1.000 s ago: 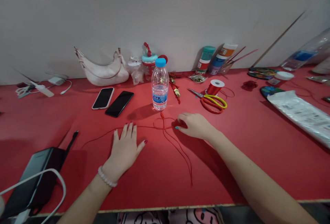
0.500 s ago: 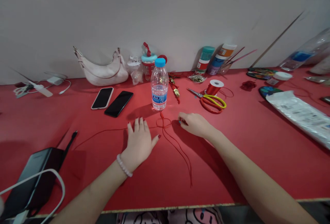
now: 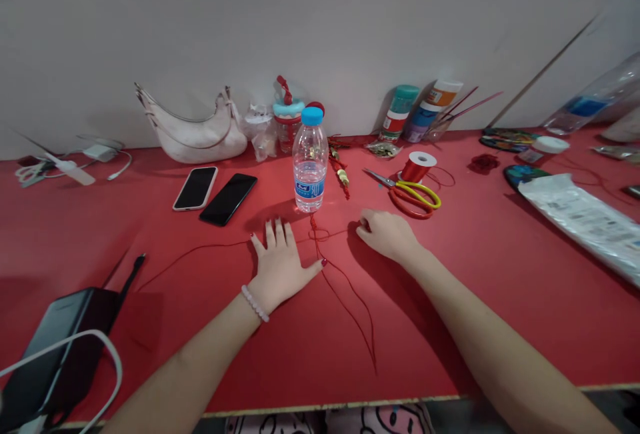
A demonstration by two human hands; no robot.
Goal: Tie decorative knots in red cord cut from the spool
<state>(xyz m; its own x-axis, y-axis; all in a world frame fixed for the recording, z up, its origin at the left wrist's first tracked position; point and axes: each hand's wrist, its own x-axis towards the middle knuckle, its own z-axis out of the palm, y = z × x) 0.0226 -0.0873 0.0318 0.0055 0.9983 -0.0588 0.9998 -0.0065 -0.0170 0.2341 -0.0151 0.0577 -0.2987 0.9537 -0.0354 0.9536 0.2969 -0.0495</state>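
A thin red cord (image 3: pixel 349 282) lies on the red table, its braided top end at the base of a water bottle (image 3: pixel 309 174) with a blue cap. Just below the bottle the cord forms a small loop, and two strands trail toward the front edge. My left hand (image 3: pixel 281 264) is spread flat over the strand running left, its thumb tip touching the cord below the loop. To the right of the loop, my right hand (image 3: pixel 387 234) has its fingers pinched on the end of a taut red strand leading from the loop.
Scissors (image 3: pixel 407 194) and a red thread spool (image 3: pixel 418 169) lie beyond my right hand. Two phones (image 3: pixel 229 199) lie behind my left hand. A power bank (image 3: pixel 63 347) with a white cable is at the left. A white handbag (image 3: pixel 200 134) and paint bottles (image 3: pixel 399 114) stand along the wall.
My right hand has moved slightly right, drawing a strand out straight, and the loop has become smaller and flatter. My left hand has shifted a little right, its thumb now on the cord.
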